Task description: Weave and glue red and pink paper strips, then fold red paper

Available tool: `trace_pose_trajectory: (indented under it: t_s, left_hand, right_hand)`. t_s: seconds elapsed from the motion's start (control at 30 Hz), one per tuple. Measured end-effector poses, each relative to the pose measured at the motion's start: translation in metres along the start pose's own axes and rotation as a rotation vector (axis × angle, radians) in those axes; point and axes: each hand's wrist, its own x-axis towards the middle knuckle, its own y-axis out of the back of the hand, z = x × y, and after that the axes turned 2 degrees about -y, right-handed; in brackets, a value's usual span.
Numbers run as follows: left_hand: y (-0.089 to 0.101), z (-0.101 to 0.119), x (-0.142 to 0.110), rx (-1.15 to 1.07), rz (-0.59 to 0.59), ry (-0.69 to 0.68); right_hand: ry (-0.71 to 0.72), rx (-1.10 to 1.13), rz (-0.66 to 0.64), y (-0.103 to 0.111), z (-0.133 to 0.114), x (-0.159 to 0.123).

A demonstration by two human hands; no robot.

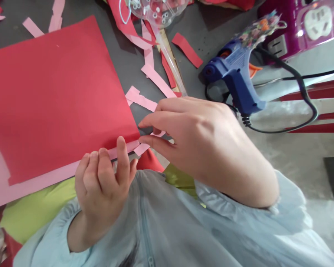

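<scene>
A large sheet of red paper (55,96) with a pale pink sheet (52,174) beneath it lies along the near edge of the grey table. My left hand (102,181) is closed over the near edge of these sheets, its fingertips on the pink strip and the forefinger pointing up at the red sheet. At the near right corner of the red sheet is my right hand (195,137). Its thumb and forefinger are apart beside that corner, the thumb tip at the edge; I see nothing held between them. Its other fingers are partly hidden.
Pink paper strips (158,81) and a red strip (187,50) lie scattered beyond my right hand. A blue glue gun (236,74) with a black cord rests at the right, near a purple power socket (320,22). A clear container (163,13) of small pieces stands at the back.
</scene>
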Motion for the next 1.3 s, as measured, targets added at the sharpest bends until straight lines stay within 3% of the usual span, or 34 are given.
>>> trace_pose_trajectory:
  t_s: [0.3, 0.5, 0.77, 1.0, 1.3]
  left_hand:
    - [0.01, 0.003, -0.002, -0.044, -0.044, 0.052]
    - [0.01, 0.01, -0.006, -0.214, -0.092, 0.211]
    - [0.01, 0.01, -0.005, -0.13, -0.094, 0.152]
    - [0.012, 0.007, 0.002, 0.125, -0.061, 0.041]
    - [0.009, 0.003, -0.003, -0.162, -0.069, 0.116]
  right_hand:
    - [-0.012, 0.01, -0.07, -0.006, -0.006, 0.012]
    - [-0.039, -0.024, -0.082, -0.008, -0.01, 0.014]
    - [-0.064, -0.033, -0.094, -0.008, -0.011, 0.015]
    - [-0.087, -0.04, -0.055, -0.011, -0.012, 0.014]
    - [-0.089, 0.052, -0.094, 0.003, 0.008, 0.008]
